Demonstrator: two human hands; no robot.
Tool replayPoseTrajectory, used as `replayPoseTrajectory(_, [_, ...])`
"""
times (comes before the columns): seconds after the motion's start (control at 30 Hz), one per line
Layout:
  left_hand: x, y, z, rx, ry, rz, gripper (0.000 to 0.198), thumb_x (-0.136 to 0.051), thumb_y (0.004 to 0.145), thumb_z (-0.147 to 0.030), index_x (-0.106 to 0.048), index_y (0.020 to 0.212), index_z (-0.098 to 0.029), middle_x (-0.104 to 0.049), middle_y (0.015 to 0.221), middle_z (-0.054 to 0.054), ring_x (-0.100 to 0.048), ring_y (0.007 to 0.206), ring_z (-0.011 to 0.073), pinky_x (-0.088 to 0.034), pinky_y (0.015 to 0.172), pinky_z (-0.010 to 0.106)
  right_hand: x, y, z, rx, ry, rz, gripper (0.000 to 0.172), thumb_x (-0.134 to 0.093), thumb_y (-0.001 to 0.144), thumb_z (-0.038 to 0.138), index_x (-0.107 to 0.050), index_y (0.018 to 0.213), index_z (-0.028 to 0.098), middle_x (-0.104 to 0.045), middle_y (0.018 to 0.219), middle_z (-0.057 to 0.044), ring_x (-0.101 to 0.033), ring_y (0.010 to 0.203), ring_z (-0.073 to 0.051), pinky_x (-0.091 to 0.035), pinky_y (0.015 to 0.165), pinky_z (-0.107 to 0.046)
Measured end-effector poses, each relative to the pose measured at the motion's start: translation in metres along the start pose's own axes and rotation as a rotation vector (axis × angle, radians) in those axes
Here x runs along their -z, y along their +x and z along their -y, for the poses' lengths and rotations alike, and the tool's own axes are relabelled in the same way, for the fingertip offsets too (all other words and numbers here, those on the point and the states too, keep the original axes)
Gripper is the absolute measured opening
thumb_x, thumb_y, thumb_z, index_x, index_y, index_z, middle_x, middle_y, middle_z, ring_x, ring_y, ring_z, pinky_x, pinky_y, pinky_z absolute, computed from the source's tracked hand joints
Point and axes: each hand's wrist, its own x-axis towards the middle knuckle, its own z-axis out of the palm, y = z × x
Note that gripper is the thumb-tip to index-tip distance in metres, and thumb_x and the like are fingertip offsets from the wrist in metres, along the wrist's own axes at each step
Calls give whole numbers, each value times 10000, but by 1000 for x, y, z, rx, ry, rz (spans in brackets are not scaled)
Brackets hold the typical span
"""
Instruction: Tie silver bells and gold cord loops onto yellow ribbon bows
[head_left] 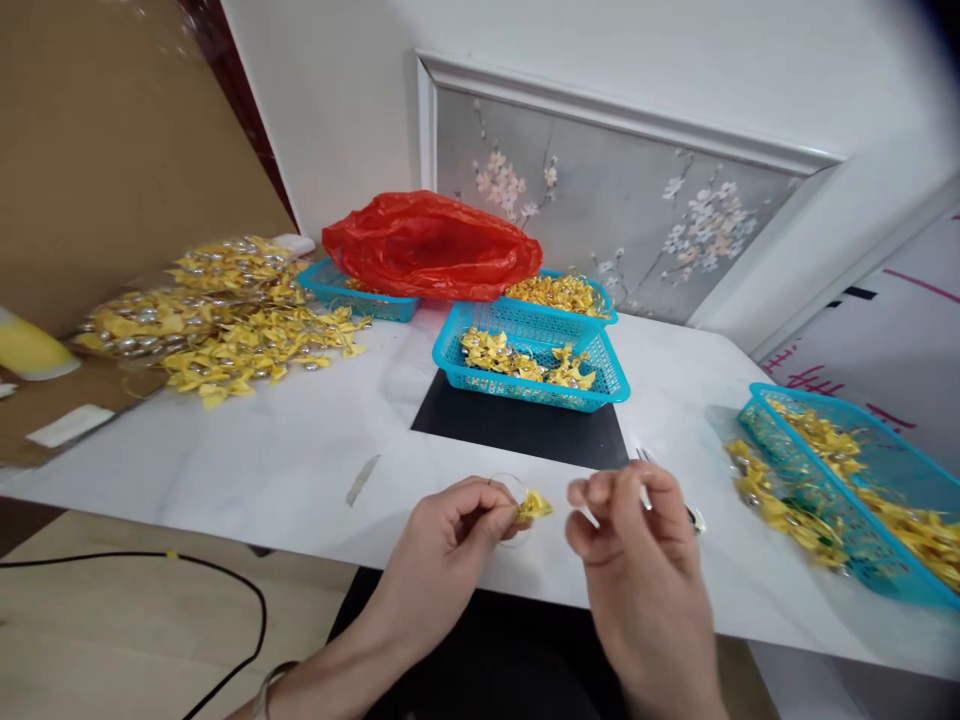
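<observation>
My left hand [457, 535] is closed in a pinch on a small yellow ribbon flower [534, 505] above the front of the white table. A thin wire loop curves out around the pinching fingers. To its right, my right hand [645, 560] is raised with its fingers curled and thumb against the forefinger. It is slightly blurred, and whatever it may hold is too fine to make out. Behind that hand a metal tool [697, 520] shows only in part; its kind is hidden.
A blue basket [525, 385] of yellow flowers stands on a black sheet [510, 425]. Behind it are more blue baskets and a red plastic bag [431, 245]. Bunched yellow flowers with silvery beads [240, 350] lie left. Another blue basket [847, 490] stands right, with flowers beside it.
</observation>
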Motion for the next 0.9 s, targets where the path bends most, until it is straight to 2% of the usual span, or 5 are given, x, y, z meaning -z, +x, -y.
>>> replayPoseTrajectory(0.1, [3,-1,-2,47,-51,-8,212,-575,897,-248,-630,702,-183,-596,742,4,-566,745,168,-462,734,279,12,11,13,-19,160,-24,106,-666,912,302,-567,908,265,-514,638,83,-488,489,-61,-437,461,-150])
replayPoseTrajectory(0.27, [3,-5,-4,152,-154,-6,238,-569,923,-344,-630,761,-180,-630,807,21,-654,836,184,-520,833,297,37,18,15,55,73,-118,120,-685,899,304,-584,956,272,-507,641,99,-461,494,-51,-589,679,-319])
replayPoseTrajectory(0.53, [3,-5,-9,280,-467,-9,275,-636,908,-385,-609,720,-185,-647,907,7,-692,987,194,-529,934,276,66,18,16,64,85,-190,173,-734,859,269,-587,947,257,-469,606,106,-425,474,-42,-597,692,-291])
replayPoseTrajectory(0.8, [5,-3,-9,386,-652,-36,243,-699,853,-375,-674,723,-172,-688,965,27,-717,978,225,-549,905,292,73,25,12,87,74,-212,199,-761,830,273,-590,928,249,-485,600,101,-445,485,-50,-607,652,-291])
replayPoseTrajectory(0.9, [5,-3,-9,342,-586,-23,252,-720,831,-382,-651,716,-169,-698,915,40,-715,939,220,-542,861,295,70,25,10,66,60,-214,197,-749,843,285,-586,950,255,-473,605,104,-445,490,-49,-610,652,-290])
